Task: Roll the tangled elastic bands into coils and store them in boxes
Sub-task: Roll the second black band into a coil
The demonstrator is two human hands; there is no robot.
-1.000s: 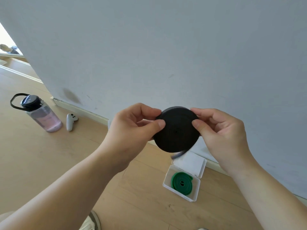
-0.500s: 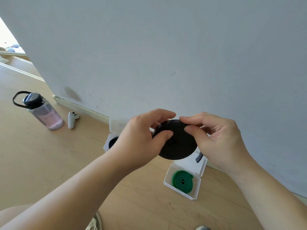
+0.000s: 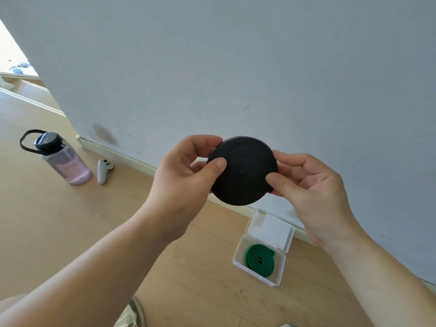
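A black elastic band wound into a flat round coil (image 3: 243, 171) is held up in front of the grey wall, its face toward me. My left hand (image 3: 186, 175) pinches its left edge, thumb on the front and fingers behind. My right hand (image 3: 311, 192) pinches its right edge the same way. Below, on the wooden floor, an open white box (image 3: 278, 273) holds a green coiled band (image 3: 258, 258), with its lid (image 3: 269, 230) tipped back against the skirting.
A clear water bottle (image 3: 63, 161) with a black cap and loop stands on the floor at the left, a white handheld controller (image 3: 103, 171) beside it. The grey wall runs close behind the hands. A shoe (image 3: 131, 315) shows at the bottom edge.
The coil has turned from tilted to facing me flat, and both hands have shifted to its left and right edges. The loose tail below it and the second box behind my left hand no longer show.
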